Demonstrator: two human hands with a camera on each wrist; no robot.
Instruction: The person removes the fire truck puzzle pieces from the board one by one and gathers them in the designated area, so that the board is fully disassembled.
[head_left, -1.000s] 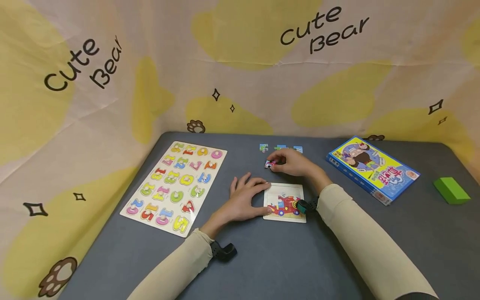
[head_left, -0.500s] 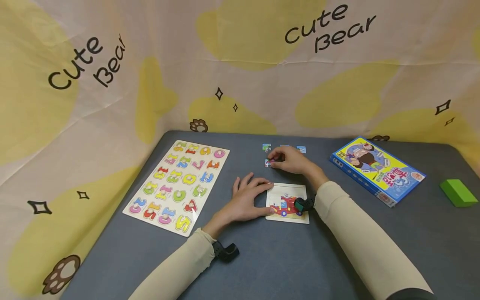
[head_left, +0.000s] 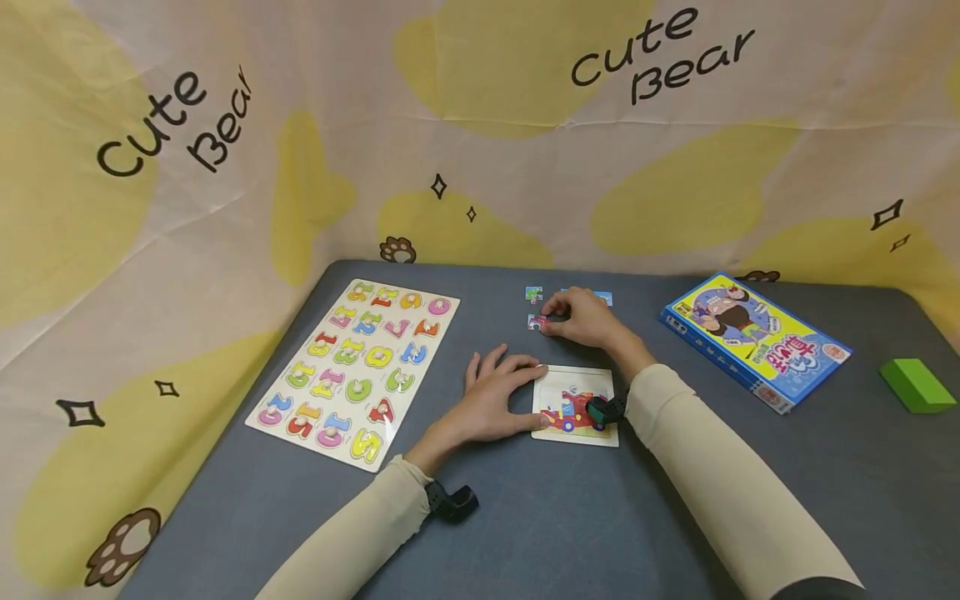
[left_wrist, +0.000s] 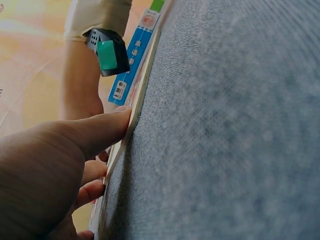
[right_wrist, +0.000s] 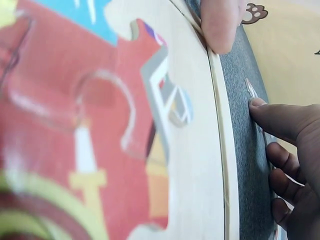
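Note:
My left hand [head_left: 498,400] spreads over the left side of a wooden puzzle tray [head_left: 551,377]; its thumb [left_wrist: 112,120] rests on the rim. The tray holds part of a red vehicle picture [right_wrist: 60,100], with bare wood beyond. Beyond the tray, my right hand [head_left: 585,318] pinches a small pink-and-blue jigsaw piece [head_left: 535,322], which lies at the table surface. In the right wrist view the right thumb [right_wrist: 270,112] is on the piece's edge. Another jigsaw piece [head_left: 533,294] lies just behind, and a blue one [head_left: 603,297] shows past the right hand, which partly covers a further piece.
On the left lies a white number puzzle board [head_left: 352,375] with colourful knobbed digits. A blue-and-yellow box [head_left: 757,342] sits on the right, with a green block [head_left: 917,385] farther right. Patterned cloth [head_left: 480,125] hangs behind the grey table [head_left: 480,542].
The right hand has brought the pinched jigsaw piece slightly toward the back, in line below the left rear piece; the piece now looks straighter. The left hand stays on the tray. The head view shifted slightly.

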